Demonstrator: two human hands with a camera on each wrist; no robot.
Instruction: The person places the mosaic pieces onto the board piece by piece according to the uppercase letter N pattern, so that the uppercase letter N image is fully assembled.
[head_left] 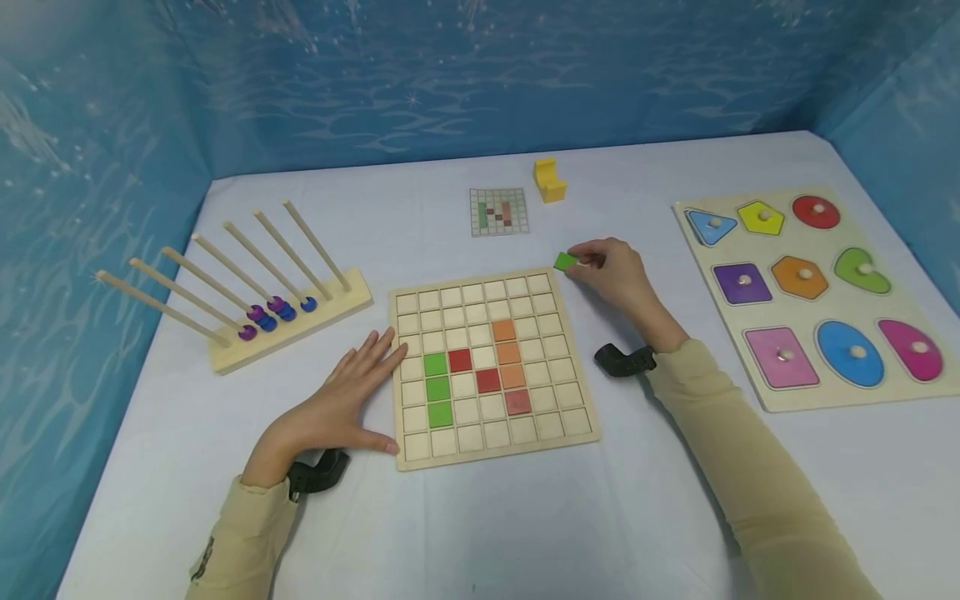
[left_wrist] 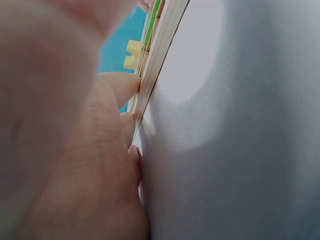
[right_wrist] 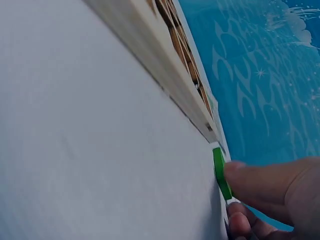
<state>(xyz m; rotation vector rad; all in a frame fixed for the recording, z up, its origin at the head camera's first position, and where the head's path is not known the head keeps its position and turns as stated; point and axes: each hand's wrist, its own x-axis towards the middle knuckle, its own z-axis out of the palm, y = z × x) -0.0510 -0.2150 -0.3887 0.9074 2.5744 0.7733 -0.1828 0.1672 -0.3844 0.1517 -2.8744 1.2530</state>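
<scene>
A square wooden grid board [head_left: 470,438] lies flat in front of me, with green, red and orange square tiles in some of its cells. My left hand [head_left: 341,408] is spread along its left side, fingers extended, fingertips and thumb touching the edge. The left wrist view shows those fingers against the board's side [left_wrist: 159,65]. Just past the board's top right corner, my right hand [head_left: 617,273] pinches a green square tile [head_left: 564,262] between thumb and fingers. In the right wrist view the green tile [right_wrist: 220,172] is seen edge-on, close to the white tabletop.
Behind the board are a small pattern card [head_left: 499,212] and a yellow block [head_left: 550,181]. A peg stand [head_left: 330,312] with purple and blue beads stands left. A knobbed shape puzzle [head_left: 738,292] lies right. Blue patterned cloth [head_left: 480,83] surrounds the table.
</scene>
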